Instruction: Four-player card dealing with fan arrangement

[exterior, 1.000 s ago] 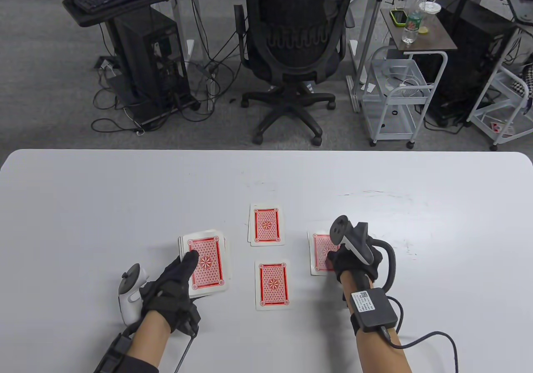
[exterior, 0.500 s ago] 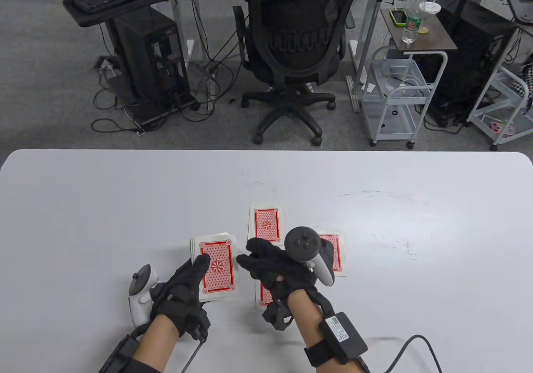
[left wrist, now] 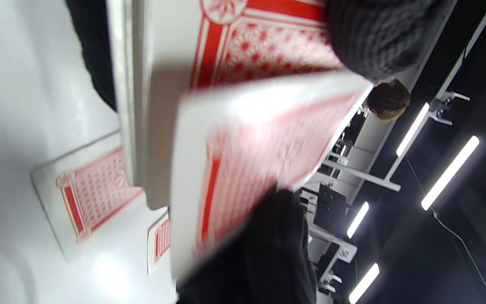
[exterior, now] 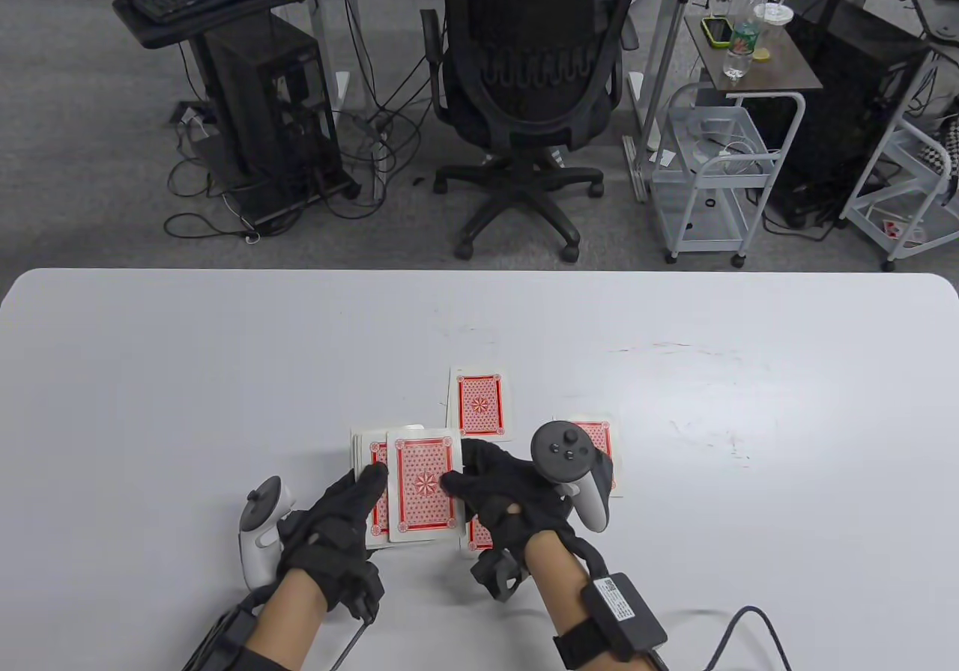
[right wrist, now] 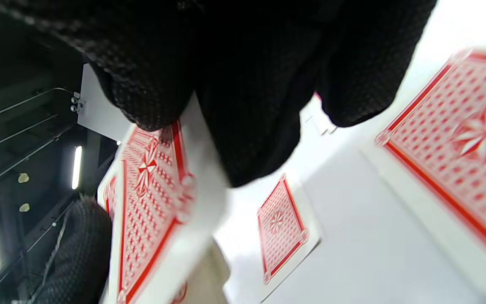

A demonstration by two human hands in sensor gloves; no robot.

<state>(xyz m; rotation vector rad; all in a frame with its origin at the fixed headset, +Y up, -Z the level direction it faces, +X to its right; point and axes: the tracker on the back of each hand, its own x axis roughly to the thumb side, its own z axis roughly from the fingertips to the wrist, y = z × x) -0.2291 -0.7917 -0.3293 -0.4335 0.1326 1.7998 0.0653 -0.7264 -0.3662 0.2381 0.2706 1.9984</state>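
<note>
Near the table's front edge, at about 7 o'clock from its centre, the red-backed deck of playing cards (exterior: 368, 487) lies in the left hand (exterior: 330, 532), whose thumb presses its top. One red-backed top card (exterior: 424, 485) juts toward 3 o'clock, pinched at its right edge by the right hand (exterior: 509, 495). Three dealt red-backed cards lie face down on the white table (exterior: 187, 371): the far card (exterior: 480, 404) at 12 o'clock, the right card (exterior: 599, 442) at 3 o'clock, and the near card (exterior: 475, 535), mostly hidden beneath the right hand.
</note>
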